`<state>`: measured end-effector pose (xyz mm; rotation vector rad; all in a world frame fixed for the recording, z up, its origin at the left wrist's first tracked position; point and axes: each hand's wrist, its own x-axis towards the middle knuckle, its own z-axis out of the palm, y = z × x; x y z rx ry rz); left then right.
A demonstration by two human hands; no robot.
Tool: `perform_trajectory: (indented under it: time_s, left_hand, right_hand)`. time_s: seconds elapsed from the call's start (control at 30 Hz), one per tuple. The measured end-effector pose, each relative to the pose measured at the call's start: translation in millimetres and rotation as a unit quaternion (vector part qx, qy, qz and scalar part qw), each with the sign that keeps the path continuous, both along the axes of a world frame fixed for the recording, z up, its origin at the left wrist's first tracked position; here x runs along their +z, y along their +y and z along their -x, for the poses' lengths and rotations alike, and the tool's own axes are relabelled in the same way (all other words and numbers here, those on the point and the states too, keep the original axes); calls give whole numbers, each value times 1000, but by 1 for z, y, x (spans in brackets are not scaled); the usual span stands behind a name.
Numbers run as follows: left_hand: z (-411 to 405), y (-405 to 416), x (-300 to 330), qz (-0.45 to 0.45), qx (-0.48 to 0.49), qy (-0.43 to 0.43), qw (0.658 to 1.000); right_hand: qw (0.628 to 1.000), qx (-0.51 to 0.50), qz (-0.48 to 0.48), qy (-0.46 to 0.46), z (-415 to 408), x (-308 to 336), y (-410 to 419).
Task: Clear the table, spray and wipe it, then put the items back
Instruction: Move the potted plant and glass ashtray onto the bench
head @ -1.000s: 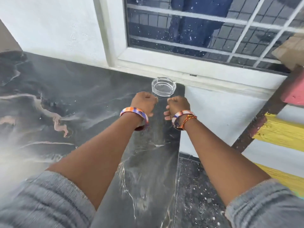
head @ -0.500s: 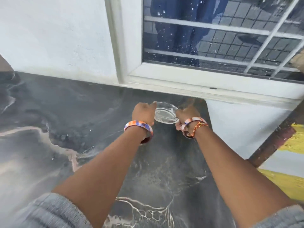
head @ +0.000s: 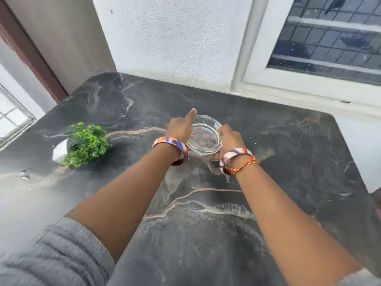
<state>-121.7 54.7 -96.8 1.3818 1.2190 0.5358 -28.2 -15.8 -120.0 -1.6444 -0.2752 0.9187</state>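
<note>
I am looking down at the glass ashtray (head: 205,137), and I am taking it as my landmark. It is sitting between my two hands, over the dark marbled table (head: 288,153); I cannot tell whether its base is touching the top or hanging just clear of it.

My left hand (head: 181,126) is gripping the ashtray's left rim, fingers curling underneath where I am seeing them through the glass, and the thumb is sticking up past the far edge. My right hand (head: 229,139) is clamping the ashtray's right rim, fingers wrapping round the side. Both hands are touching the glass directly, one on each flank.

Just behind each hand, on the near side of the ashtray, a striped bangle (head: 171,145) is circling the left wrist, and a second one with a red-and-yellow thread bracelet (head: 241,166) is circling the right.

Well to the left of the ashtray a small green plant (head: 88,143) in a white pot is standing on the same table. Beyond the ashtray a white wall (head: 175,38) is rising, and a barred window (head: 329,38) is sitting to the far right of it.
</note>
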Motion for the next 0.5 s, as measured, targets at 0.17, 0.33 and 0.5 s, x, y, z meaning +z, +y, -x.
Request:
perform_trajectory:
  time_s: [0.17,0.33,0.5]
  left_hand:
    - [92,22,-3,-296,35,233,926]
    - [171,51,-3,-297,80,345,886]
    - [217,83,-5,-155,-28,456,876]
  right_hand:
    - [997,10,-16,71,61,6,25]
    - [997,22,-8,68,91,0,42]
    - [999,25,20,42,98,-12,50]
